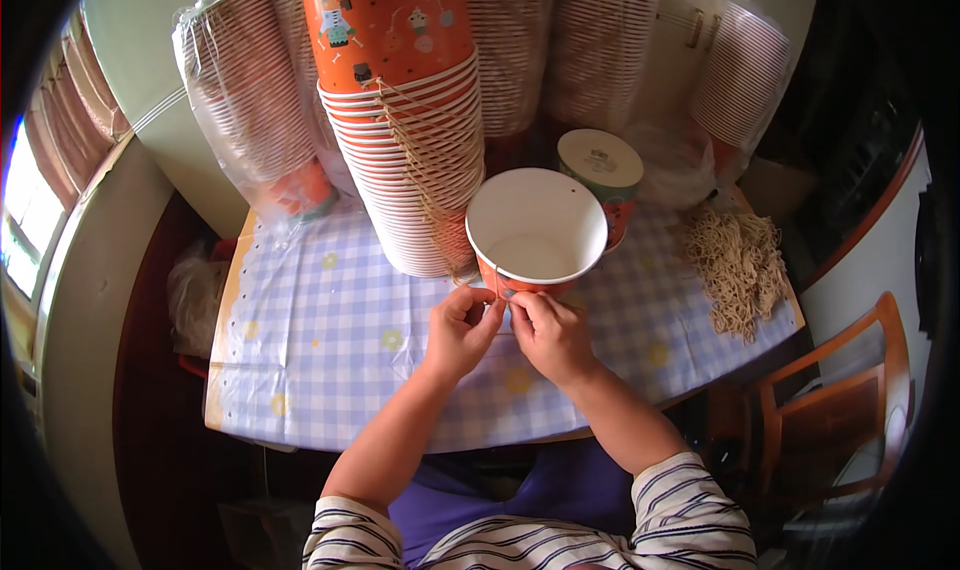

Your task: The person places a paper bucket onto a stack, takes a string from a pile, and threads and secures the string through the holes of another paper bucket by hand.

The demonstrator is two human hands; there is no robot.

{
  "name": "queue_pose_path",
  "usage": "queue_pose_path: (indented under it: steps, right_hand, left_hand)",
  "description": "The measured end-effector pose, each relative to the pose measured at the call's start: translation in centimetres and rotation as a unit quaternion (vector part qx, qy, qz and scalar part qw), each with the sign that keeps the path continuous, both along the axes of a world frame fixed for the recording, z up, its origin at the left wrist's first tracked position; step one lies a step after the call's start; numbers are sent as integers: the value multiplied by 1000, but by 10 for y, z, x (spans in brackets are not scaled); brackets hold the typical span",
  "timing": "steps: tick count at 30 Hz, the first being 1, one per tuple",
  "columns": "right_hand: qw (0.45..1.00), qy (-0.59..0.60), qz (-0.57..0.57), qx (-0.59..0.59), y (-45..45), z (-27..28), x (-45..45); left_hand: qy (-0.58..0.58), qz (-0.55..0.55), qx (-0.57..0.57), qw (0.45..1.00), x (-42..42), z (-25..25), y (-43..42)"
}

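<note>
An orange paper bucket with a white inside and a white rolled rim stands upright on the table in front of me. At its near side, my left hand is closed in a pinch on a thin tan string that runs down from the rim. My right hand is closed too, its fingertips meeting the left ones at the string. The very ends of the fingers are partly hidden. Left of the bucket rises a tall stack of nested paper buckets, with a row of tan string loops hanging down its side.
A heap of tan strings lies at the right of the checked tablecloth. Behind the bucket stands an upside-down paper bucket. Plastic-wrapped bucket stacks line the back. A wooden chair is at the right.
</note>
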State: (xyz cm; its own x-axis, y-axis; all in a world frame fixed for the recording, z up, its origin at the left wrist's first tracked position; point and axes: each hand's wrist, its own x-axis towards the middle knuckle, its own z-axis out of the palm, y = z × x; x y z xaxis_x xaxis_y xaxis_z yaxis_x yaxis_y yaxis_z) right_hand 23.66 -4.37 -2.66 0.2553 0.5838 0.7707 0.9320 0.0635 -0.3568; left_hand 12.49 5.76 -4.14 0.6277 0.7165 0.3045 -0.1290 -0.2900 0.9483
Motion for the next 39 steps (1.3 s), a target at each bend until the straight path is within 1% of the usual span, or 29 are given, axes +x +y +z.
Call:
queue_pose_path:
  steps: [1,4,7,10,14,17,20,23,24,26,29,30,33,39]
  right_hand:
    - [1000,-4,0,1,1,-1,0]
    - [1000,-7,0,1,2,-3,-1]
    - [1000,-1,0,5,2,-2,-1]
    - [1000,15,7,9,3,-1,-2]
    - [997,70,28,17,6,-1,-5]
    - [991,127,50,3,9,2,-10]
    - [971,230,66,-22,17,-2,-15]
    - [940,322,113,8,25,-6,-19]
    - [924,363,122,-2,25,-5,-20]
    - [886,442,137,-24,23,-3,-20]
    - [829,530,173,-34,21,-4,-17]
    - [802,565,189,-38,20,-3,-16]
    - [741,632,229,-23,21,-8,-12]
    - [656,709,259,-24,20,-4,-8]
  left_hand:
    - [-10,-34,-96,995,-1,-1,0]
    - [-9,-65,-183,981,-2,5,2]
    - [-13,-94,-246,965,-5,10,3]
    - [-29,-127,-285,950,-5,5,8]
    - [-38,-116,-324,938,-4,12,4]
    - [-47,-116,-371,920,-7,15,6]
    - [-62,-128,-408,902,-11,14,11]
    - [-65,-133,-427,892,-14,15,16]
    - [-63,-131,-430,891,-14,16,15]
    - [-58,-129,-432,890,-14,17,15]
    - [-49,-132,-427,893,-14,16,15]
    - [-48,-132,-422,896,-14,15,15]
    - [-45,-130,-412,901,-14,14,15]
    - [-42,-137,-398,906,-14,15,15]
